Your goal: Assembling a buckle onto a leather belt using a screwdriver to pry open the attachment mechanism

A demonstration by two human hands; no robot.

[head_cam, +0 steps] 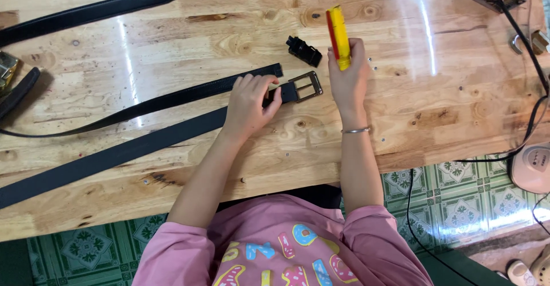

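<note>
My left hand presses down on the end of a black belt that lies across the wooden table, its fingers right beside the metal buckle. A second thin black strap runs just above it. My right hand holds a yellow and red screwdriver handle upright, to the right of the buckle. A small black clip piece lies on the table between the strap end and the handle.
Another black belt lies at the far left top, with a brass buckle at the left edge. A black cable runs down the right side to a white device. Green patterned floor tiles show below the table edge.
</note>
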